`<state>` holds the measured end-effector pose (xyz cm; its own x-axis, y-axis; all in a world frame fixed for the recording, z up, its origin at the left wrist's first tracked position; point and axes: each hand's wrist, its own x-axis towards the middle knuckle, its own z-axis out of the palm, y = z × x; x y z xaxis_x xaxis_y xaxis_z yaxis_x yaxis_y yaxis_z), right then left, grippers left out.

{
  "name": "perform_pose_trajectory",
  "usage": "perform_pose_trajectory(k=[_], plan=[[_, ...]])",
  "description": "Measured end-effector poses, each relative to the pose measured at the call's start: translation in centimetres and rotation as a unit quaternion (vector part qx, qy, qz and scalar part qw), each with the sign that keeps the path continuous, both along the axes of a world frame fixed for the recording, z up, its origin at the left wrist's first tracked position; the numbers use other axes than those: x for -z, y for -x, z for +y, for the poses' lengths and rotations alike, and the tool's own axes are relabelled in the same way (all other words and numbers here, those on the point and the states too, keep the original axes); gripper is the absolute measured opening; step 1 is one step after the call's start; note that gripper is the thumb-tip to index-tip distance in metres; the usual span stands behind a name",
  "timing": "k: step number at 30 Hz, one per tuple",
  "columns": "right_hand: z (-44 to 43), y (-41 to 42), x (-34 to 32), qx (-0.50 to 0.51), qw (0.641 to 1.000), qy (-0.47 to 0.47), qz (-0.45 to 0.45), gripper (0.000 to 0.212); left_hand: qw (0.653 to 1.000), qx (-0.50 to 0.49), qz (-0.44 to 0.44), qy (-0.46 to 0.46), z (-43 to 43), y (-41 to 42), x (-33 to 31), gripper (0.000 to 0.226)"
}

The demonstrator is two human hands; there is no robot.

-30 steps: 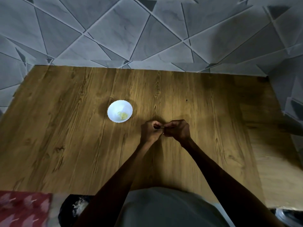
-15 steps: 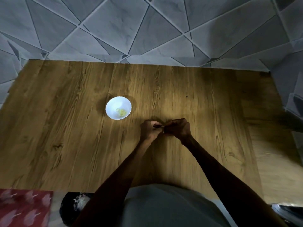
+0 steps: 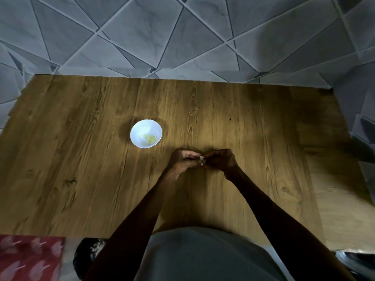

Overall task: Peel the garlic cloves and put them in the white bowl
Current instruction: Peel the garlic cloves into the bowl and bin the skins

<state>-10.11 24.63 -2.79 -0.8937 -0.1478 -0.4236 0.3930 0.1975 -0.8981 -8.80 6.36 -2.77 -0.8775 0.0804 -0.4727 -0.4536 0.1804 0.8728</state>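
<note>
While left hand (image 3: pixel 183 160) and right hand (image 3: pixel 220 161) pinch garlic clove (image 3: pixel 202 159) | wood-grain table (image 3: pixel 81 163) | grey tiled wall (image 3: pixel 142 37)

The garlic clove (image 3: pixel 201 160), small and pale (too small to tell how much skin is off), is pinched between the left hand (image 3: pixel 183 161) and right hand (image 3: pixel 220 160). The white bowl (image 3: pixel 142 128) stands upright at the clove's ten o'clock, near but apart. It holds yellowish peeled cloves (image 3: pixel 150 139) toward its five o'clock side.

Wood-grain table (image 3: pixel 81 159) filling the centre, grey triangle-patterned wall (image 3: pixel 142 33) from 9 through 12 to 3 o'clock, red patterned cloth (image 3: pixel 28 258) at 8 o'clock, dim light.
</note>
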Motion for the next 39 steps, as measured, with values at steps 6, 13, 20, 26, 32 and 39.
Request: perform_pose_trajectory(k=[6,13,20,26,32,39], plan=[[0.5,0.0,0.4,0.004,0.999,0.039,0.012,0.017,0.998,-0.06,0.0,-0.007,1.3,-0.1,-0.1,0.025],[-0.1,-0.1,0.3,0.015,0.997,-0.013,0.069,0.017,0.992,-0.12,-0.019,-0.038,1.0,-0.6,0.5,0.027],[-0.8,0.6,-0.9,-0.002,0.999,-0.005,0.053,0.025,0.984,-0.123,-0.06,-0.118,0.8,-0.4,0.0,0.029],[-0.8,0.5,-1.6,0.003,0.999,0.042,-0.015,0.027,0.983,-0.116,-0.067,-0.122,0.7,-0.1,0.0,0.025],[0.0,0.2,-1.3,0.02,0.998,0.053,0.004,0.023,0.989,-0.097,-0.056,-0.1,0.2,-0.5,-0.5,0.019],[-2.0,1.2,0.1,-0.057,0.945,-0.267,0.182,0.01,0.989,-0.133,-0.036,-0.055,-0.1,-0.5,-0.2,0.015]])
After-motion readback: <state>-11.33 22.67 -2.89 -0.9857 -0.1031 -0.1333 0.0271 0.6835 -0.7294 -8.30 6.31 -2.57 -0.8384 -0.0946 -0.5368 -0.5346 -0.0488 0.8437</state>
